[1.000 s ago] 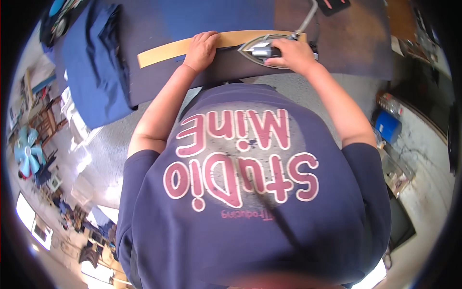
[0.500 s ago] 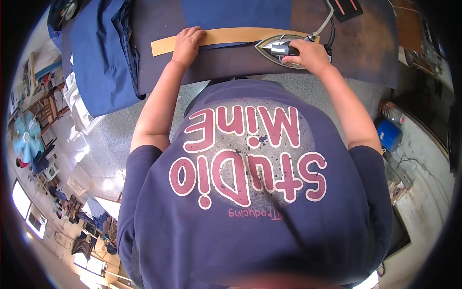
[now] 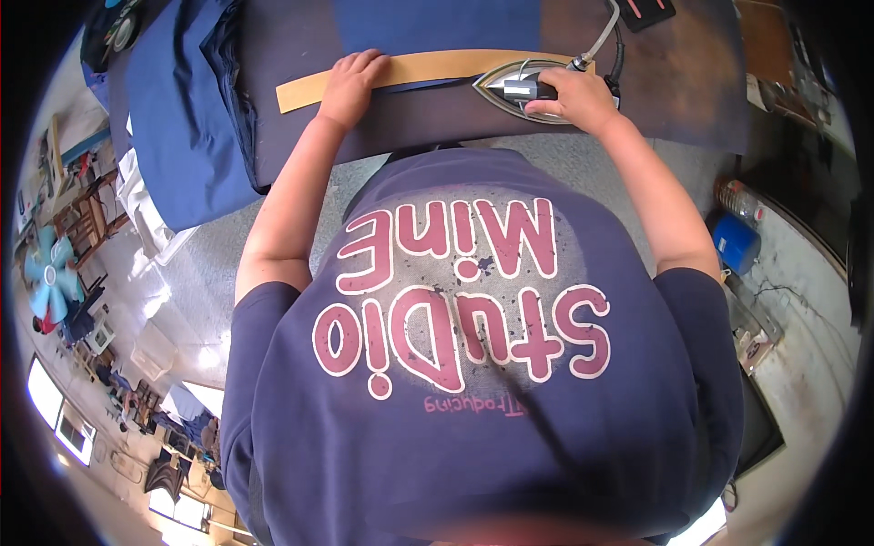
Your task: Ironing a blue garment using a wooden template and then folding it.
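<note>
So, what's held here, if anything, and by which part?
The iron, by its dark handle, in the right hand. The left hand rests on the tan strip, not visibly gripping it.

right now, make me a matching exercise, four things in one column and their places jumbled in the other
Things
1. steam iron
2. tan strip
3. pale blue fan
4. black pad with red bars

Places
A. at the picture's far left
B. partly under the left hand
C. at the picture's top edge
D. gripped by the right hand

Pairs: 1-D, 2-B, 3-A, 4-C
</note>
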Tool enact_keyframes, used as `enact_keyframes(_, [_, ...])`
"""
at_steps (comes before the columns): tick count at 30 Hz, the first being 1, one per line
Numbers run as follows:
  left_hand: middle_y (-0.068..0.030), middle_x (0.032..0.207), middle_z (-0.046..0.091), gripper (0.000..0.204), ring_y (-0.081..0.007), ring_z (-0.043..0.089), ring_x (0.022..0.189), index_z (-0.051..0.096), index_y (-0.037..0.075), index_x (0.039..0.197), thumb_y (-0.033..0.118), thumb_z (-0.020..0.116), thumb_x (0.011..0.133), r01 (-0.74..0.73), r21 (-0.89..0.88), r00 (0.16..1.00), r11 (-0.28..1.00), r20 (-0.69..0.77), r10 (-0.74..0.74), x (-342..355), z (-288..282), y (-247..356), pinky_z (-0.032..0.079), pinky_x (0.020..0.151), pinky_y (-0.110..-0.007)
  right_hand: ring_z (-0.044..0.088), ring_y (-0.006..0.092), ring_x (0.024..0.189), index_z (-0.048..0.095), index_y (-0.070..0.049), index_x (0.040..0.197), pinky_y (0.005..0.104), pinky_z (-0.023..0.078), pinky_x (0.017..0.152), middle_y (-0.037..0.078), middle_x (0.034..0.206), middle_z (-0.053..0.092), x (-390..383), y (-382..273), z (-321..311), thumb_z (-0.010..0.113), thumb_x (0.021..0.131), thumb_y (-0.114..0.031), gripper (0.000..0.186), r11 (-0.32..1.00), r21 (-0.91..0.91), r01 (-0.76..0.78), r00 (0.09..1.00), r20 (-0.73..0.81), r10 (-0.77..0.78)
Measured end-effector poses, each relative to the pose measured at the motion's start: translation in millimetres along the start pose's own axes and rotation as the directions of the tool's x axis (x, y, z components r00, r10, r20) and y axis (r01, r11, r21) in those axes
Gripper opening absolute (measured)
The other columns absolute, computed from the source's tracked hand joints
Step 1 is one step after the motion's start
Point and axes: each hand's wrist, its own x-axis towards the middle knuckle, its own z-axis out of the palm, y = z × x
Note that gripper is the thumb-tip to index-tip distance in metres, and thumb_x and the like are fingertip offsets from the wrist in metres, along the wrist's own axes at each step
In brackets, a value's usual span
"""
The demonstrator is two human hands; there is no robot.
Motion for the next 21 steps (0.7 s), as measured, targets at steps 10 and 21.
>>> enact_keyframes(10, [-0.0071,0.118,0.055,0.03,-0.0287,0.049,0.113,0.059,0.009,0.109,0.019,0.064,0.081,-0.176,-0.156,0.94,0.972,0.268,0.213,40,2,47,0.04,0.096,-0.04,0.063,0.0289,0.089,0.063,-0.014,0.102,0.0427,0.05,0.07,0.005,0.096,0.065,0,2,4,0.054,0.076,-0.07,0.062,0.999,-0.043,0.005,1.0,-0.002,-0.005])
enact_keyframes(21, [-0.0045,0.109,0.056,0.016,-0.0267,0.051,0.107,0.06,0.01,0.096,0.018,0.06,0.083,-0.101,-0.081,0.993,0.992,0.054,0.105,37,31,50,0.04,0.09,-0.04,0.064,0.0297,0.089,0.063,-0.011,0.098,0.0429,0.051,0.072,0.008,0.096,0.066,0,-4,-1,0.055,0.077,-0.068,0.061,1.0,-0.009,-0.015,1.0,-0.002,0.015])
